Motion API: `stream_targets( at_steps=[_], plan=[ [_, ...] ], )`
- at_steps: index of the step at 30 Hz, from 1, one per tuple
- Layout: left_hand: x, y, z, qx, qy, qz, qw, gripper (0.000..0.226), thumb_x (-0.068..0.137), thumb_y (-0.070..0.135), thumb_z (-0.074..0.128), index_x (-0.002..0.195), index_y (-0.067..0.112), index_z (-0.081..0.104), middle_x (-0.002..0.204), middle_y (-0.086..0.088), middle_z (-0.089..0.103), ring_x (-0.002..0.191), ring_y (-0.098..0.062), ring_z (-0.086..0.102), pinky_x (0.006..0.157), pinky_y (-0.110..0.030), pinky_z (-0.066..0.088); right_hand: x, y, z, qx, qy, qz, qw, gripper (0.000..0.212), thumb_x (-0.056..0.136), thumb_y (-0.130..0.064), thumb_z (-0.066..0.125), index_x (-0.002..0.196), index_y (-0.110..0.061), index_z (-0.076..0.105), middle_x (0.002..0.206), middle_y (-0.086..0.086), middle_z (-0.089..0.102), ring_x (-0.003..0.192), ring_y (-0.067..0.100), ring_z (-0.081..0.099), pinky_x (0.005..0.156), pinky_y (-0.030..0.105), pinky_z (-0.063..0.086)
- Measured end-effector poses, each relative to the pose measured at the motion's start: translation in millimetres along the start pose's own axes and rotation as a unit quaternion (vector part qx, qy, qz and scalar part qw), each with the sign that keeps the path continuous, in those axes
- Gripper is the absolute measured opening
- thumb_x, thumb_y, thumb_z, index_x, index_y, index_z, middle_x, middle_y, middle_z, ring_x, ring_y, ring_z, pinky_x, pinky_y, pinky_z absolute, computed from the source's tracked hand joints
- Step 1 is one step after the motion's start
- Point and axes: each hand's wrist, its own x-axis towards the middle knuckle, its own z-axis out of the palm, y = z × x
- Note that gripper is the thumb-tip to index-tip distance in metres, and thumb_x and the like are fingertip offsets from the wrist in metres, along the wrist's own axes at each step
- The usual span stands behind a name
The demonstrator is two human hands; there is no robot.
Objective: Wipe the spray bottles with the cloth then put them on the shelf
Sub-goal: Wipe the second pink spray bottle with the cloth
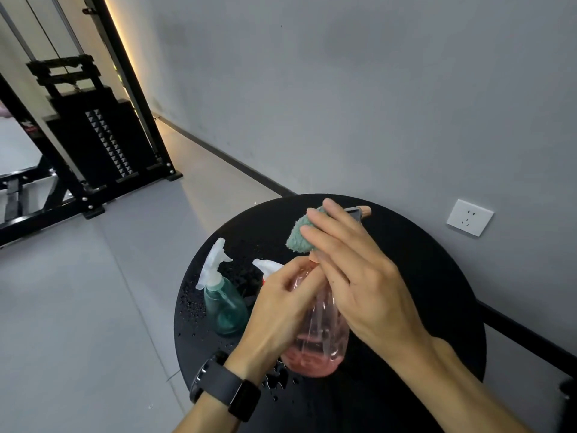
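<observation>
Left hand [281, 304] grips the pink bottle [321, 342]; right hand [352, 270] presses the cloth [298, 234] on its nozzle. Green bottle [223, 301] stands just left on the wet desk [421, 276].

A gym: a weight-stack cable machine [103, 142] stands nearby.
</observation>
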Motion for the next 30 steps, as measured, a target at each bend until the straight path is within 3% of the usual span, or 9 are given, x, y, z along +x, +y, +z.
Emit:
stream_targets(
  at_steps=[4,8,12,14,18,21,25,27,30],
  plan=[
    [1.0,-0.7,-4.1,-0.032,0.014,0.015,0.999,0.025,0.086,0.044,0.062,0.093,0.023,0.073,0.094,-0.005,0.075,0.09,-0.023,0.072,0.09,-0.051,0.056,-2.4,4.7,1.8,0.025,-0.014,0.006,1.0,0.042,0.087,0.016,0.062,0.126,0.0,0.062,0.139,0.007,0.054,0.14,0.018,0.039,0.113,0.034,0.036],
    [3.7,-2.0,-8.9,-0.085,0.008,0.013,0.996,0.035,0.079,0.048,0.065,0.079,0.014,0.065,0.079,-0.004,0.064,0.077,-0.021,0.063,0.083,-0.047,0.054,-5.6,8.3,0.6,0.022,-0.006,-0.003,1.0,0.041,0.087,0.013,0.062,0.126,0.0,0.061,0.137,0.007,0.055,0.138,0.018,0.042,0.109,0.037,0.041],
    [4.1,-2.4,-9.7,-0.104,0.006,0.005,0.995,0.041,0.085,0.044,0.065,0.092,0.004,0.066,0.088,-0.017,0.063,0.085,-0.03,0.062,0.091,-0.055,0.049,-11.0,10.9,1.2,0.003,0.005,-0.006,1.0,0.039,0.087,0.011,0.063,0.124,0.001,0.062,0.135,0.009,0.057,0.136,0.018,0.044,0.11,0.035,0.041],
    [3.3,-2.0,-9.3,-0.108,0.005,-0.002,0.994,0.04,0.086,0.044,0.065,0.102,0.008,0.07,0.1,-0.022,0.067,0.095,-0.035,0.065,0.099,-0.059,0.049,-13.4,13.1,0.1,-0.005,0.012,0.0,1.0,0.036,0.088,0.009,0.061,0.124,0.001,0.063,0.134,0.01,0.058,0.135,0.019,0.046,0.109,0.034,0.041],
    [4.2,1.1,-8.7,-0.141,0.006,-0.02,0.99,0.056,0.078,0.054,0.067,0.108,0.007,0.068,0.108,-0.026,0.066,0.097,-0.034,0.066,0.098,-0.065,0.047,-18.7,18.7,-6.8,-0.019,0.02,0.01,1.0,0.031,0.093,0.001,0.054,0.122,0.002,0.064,0.132,0.01,0.059,0.134,0.019,0.047,0.109,0.033,0.041],
    [6.8,0.7,-10.4,-0.138,0.008,-0.028,0.99,0.044,0.081,0.054,0.066,0.098,0.014,0.067,0.099,-0.013,0.068,0.093,-0.035,0.067,0.095,-0.066,0.049,-18.9,20.0,-14.4,-0.038,0.064,0.011,0.997,0.032,0.089,0.009,0.057,0.12,0.006,0.064,0.131,0.014,0.059,0.131,0.023,0.051,0.109,0.032,0.042],
    [4.7,-1.7,-6.1,-0.091,-0.017,-0.033,0.995,0.032,0.085,0.051,0.058,0.099,0.024,0.068,0.097,-0.003,0.074,0.098,-0.03,0.071,0.097,-0.059,0.051,-9.4,18.0,-17.2,-0.038,0.111,0.004,0.993,0.032,0.089,0.013,0.06,0.12,0.008,0.062,0.131,0.016,0.058,0.131,0.027,0.05,0.105,0.039,0.046],
    [1.6,-1.4,-1.4,-0.085,-0.031,-0.033,0.995,0.029,0.087,0.047,0.059,0.104,0.026,0.07,0.101,-0.006,0.075,0.101,-0.028,0.071,0.1,-0.057,0.049,-5.5,17.1,-14.5,-0.039,0.112,0.003,0.993,0.032,0.089,0.012,0.06,0.121,0.007,0.062,0.132,0.016,0.058,0.132,0.027,0.049,0.106,0.038,0.046],
    [-1.7,-0.6,3.9,-0.092,-0.032,-0.03,0.995,0.038,0.087,0.05,0.062,0.111,0.022,0.068,0.113,-0.019,0.069,0.109,-0.038,0.066,0.101,-0.062,0.046,-5.5,17.4,-8.8,-0.053,0.103,0.003,0.993,0.031,0.089,0.01,0.059,0.119,0.007,0.063,0.131,0.017,0.058,0.132,0.029,0.048,0.111,0.027,0.038]
  ],
)
